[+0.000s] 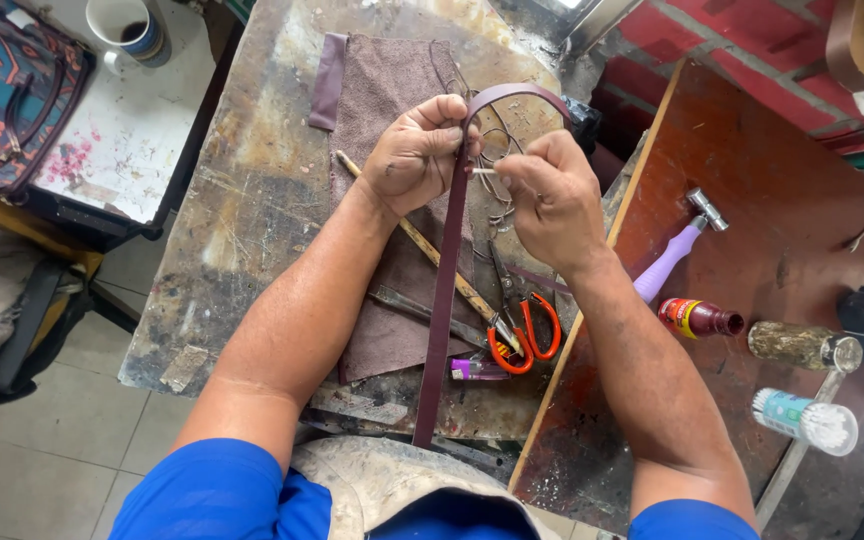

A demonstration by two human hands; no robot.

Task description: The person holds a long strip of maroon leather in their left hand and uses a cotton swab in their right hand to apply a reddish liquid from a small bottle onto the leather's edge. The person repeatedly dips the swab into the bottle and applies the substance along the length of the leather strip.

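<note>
My left hand (417,152) grips a long maroon leather strap (444,300) near its looped top, above a worn worktable (252,200). The strap arches over to the right and hangs down toward my lap. My right hand (549,195) pinches a small thin light-coloured piece (484,171) and holds it against the strap beside my left fingers. Under my hands lies a brownish-purple leather sheet (382,90). A wooden stick (432,255) and scissors with orange handles (522,335) rest on it.
A red-brown board (752,170) on the right holds a purple-handled hammer (674,250), a small red bottle (700,318), a jar (804,345) and a tub of white sticks (807,418). At the upper left are a mug (130,30) and a patterned bag (7,85).
</note>
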